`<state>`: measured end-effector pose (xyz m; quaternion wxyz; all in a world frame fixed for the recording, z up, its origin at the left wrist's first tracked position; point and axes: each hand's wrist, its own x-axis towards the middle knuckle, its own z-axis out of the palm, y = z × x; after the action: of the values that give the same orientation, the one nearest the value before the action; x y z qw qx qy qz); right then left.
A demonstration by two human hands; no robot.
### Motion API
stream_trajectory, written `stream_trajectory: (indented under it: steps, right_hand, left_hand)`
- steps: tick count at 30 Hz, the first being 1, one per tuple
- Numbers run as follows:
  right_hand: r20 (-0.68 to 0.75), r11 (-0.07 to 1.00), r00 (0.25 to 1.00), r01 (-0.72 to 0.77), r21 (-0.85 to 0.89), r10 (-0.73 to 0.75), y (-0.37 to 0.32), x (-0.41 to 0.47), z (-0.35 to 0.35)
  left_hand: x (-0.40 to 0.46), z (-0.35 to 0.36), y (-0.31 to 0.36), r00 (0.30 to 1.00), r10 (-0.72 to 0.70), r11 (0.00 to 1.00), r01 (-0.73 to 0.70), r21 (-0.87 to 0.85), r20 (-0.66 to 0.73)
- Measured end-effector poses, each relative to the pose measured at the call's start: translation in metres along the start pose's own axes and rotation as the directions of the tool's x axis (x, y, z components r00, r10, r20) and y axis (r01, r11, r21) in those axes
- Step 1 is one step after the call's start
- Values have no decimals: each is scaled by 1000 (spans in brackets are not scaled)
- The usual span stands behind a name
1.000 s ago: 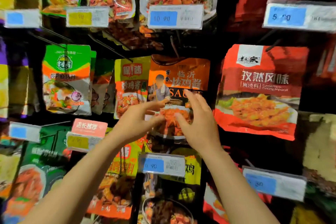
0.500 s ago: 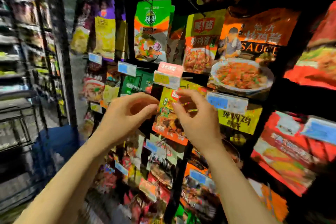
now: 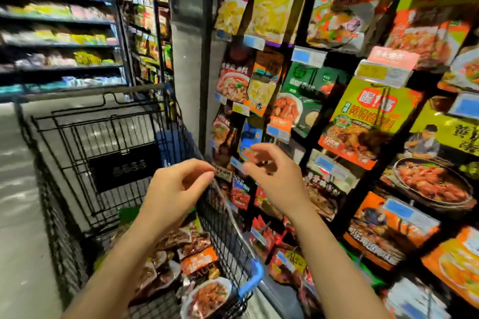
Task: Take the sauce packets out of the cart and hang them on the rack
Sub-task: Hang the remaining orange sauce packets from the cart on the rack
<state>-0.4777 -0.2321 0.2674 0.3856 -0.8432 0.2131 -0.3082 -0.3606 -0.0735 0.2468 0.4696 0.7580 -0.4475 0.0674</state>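
Note:
A black wire cart point(image 3: 77, 153) stands to the left of the rack. Several sauce packets point(image 3: 199, 264) lie in a heap at its bottom, orange and dark ones with food pictures. The rack point(image 3: 311, 116) on the right is hung full of coloured sauce packets with price tags. My left hand point(image 3: 176, 189) hovers over the cart's right rim, fingers loosely curled, holding nothing. My right hand point(image 3: 274, 176) is raised beside it in front of the rack's lower packets, fingers loosely bent and empty.
Store shelves point(image 3: 59, 23) full of goods run along the far left behind the cart. A grey pillar point(image 3: 186, 59) stands between those shelves and the rack. The cart's blue corner bumper point(image 3: 255, 276) sits close to the rack's lower packets. Pale floor point(image 3: 15, 189) lies left.
My view has swung left and down from the rack to the cart. Both hands have come away from the hung orange packet and now hover empty over the cart's rim.

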Motion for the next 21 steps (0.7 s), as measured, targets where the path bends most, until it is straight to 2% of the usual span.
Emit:
stream_trajectory:
  steps: [3, 6, 8, 11, 14, 18, 21]
  right_hand:
    - [170, 995, 980, -95, -39, 100, 13, -21, 50]
    - [361, 982, 916, -135, -132, 175, 31, -43, 98]
    - [497, 968, 834, -169, -184, 240, 42, -56, 124]
    - [638, 941, 694, -198, -276, 333, 59, -73, 160]
    - [682, 906, 597, -261, -333, 422, 83, -84, 190]
    - [694, 833, 460, -301, -464, 553, 109, -83, 219]
    - [665, 788, 425, -289, -544, 615, 138, -77, 244]
  left_hand:
    - [-54, -13, -54, 988, -150, 984, 147, 105, 22]
    - [-108, -22, -97, 951, -306, 931, 288, 226, 45]
    - [-141, -26, -116, 909, -416, 886, 400, 235, 19]
    - [-185, -21, -142, 872, -490, 825, 469, 315, -15]
    - [-220, -7, -169, 835, -550, 752, 480, 452, 29]
    - [-240, 10, -193, 785, -618, 618, 522, 588, -47]
    - [-231, 14, -207, 767, -639, 545, 503, 671, -56]
